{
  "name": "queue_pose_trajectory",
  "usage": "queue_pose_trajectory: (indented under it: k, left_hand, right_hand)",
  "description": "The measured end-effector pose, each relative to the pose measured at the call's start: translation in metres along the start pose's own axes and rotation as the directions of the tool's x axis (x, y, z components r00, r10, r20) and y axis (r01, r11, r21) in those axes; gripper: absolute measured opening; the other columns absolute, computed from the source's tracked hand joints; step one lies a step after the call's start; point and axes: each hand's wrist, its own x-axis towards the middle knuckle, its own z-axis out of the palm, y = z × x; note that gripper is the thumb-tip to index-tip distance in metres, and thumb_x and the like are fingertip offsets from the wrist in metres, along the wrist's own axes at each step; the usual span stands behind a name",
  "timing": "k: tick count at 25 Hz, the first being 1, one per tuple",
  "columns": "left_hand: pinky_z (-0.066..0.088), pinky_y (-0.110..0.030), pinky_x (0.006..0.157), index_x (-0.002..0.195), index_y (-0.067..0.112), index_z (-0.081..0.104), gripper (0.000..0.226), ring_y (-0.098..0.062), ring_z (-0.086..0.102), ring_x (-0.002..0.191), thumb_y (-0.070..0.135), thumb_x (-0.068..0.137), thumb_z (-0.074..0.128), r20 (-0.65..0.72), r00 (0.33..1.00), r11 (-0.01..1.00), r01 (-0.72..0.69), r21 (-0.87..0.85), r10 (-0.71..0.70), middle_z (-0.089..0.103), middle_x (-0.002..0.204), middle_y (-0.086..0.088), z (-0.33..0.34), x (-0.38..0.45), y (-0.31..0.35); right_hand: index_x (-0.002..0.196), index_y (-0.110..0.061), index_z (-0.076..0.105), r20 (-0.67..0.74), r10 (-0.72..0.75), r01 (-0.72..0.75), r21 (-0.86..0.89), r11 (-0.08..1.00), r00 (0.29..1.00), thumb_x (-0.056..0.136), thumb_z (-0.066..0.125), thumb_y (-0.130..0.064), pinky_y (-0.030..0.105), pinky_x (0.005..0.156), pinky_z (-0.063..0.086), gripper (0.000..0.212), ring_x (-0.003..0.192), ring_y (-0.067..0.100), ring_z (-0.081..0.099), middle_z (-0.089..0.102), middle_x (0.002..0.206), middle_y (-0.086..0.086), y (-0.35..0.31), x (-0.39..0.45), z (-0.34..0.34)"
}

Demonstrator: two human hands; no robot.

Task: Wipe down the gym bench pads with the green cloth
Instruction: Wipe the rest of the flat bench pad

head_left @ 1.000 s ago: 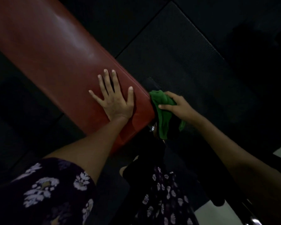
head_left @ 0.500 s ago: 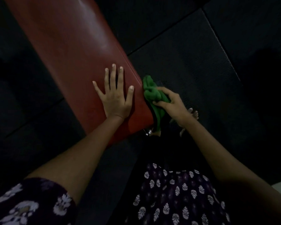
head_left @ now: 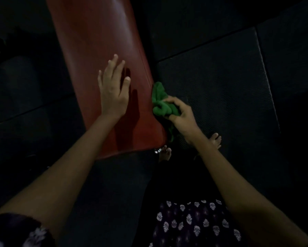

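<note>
Head view: left hand point(head_left: 112, 93) flat, fingers straight, on top of the long red vinyl bench pad point(head_left: 103, 50). Right hand point(head_left: 180, 114) grip clamped on the bunched green cloth point(head_left: 161, 102), pressed against the pad's right side edge near its near end. Black rubber floor mats point(head_left: 220, 77) beside it.

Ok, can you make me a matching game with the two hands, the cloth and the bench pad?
Things:
1. left hand
2. right hand
3. cloth
4. bench pad

States:
A. green and bunched up
B. red and long
C. fingers spread over the pad
D. curled round the cloth at the pad's side

Pairs: 1-C, 2-D, 3-A, 4-B
</note>
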Motion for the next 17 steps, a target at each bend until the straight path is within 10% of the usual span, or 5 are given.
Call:
queue_pose_trajectory:
  k: [6,12,17]
  left_hand:
    - [-0.007,-0.049,0.115,0.151,0.016,0.013,0.057,-0.021,0.001,0.147,0.037,0.100,0.029,-0.074,0.970,0.947,0.241,0.212,-0.231,0.007,0.159,-0.002,0.031,0.059,0.011]
    - [-0.003,-0.047,0.116,0.150,0.017,0.020,0.053,-0.019,0.007,0.146,0.034,0.100,0.028,-0.134,0.963,0.938,0.258,0.231,-0.232,0.016,0.158,0.001,0.040,0.058,0.009]
    - [-0.002,-0.047,0.115,0.149,0.016,0.022,0.054,-0.020,0.010,0.146,0.036,0.099,0.022,-0.139,0.962,0.944,0.259,0.206,-0.234,0.019,0.157,0.000,0.043,0.056,0.011]
  right_hand:
    - [0.107,-0.013,0.057,0.027,-0.089,0.089,0.005,0.996,0.996,0.082,0.060,0.011,0.027,0.088,0.049,0.034,0.093,0.005,0.057,0.059,0.101,-0.003,-0.014,0.050,0.004]
    - [0.111,-0.010,0.053,0.128,-0.033,0.036,-0.023,0.999,0.991,0.082,0.057,0.014,0.012,0.085,0.045,0.038,0.089,-0.014,0.054,0.055,0.101,-0.009,-0.018,0.047,-0.006]
    - [0.108,-0.017,0.054,0.116,-0.009,0.008,0.008,1.000,0.993,0.086,0.057,0.008,0.022,0.083,0.051,0.034,0.092,0.002,0.059,0.061,0.101,-0.003,-0.032,0.070,-0.002]
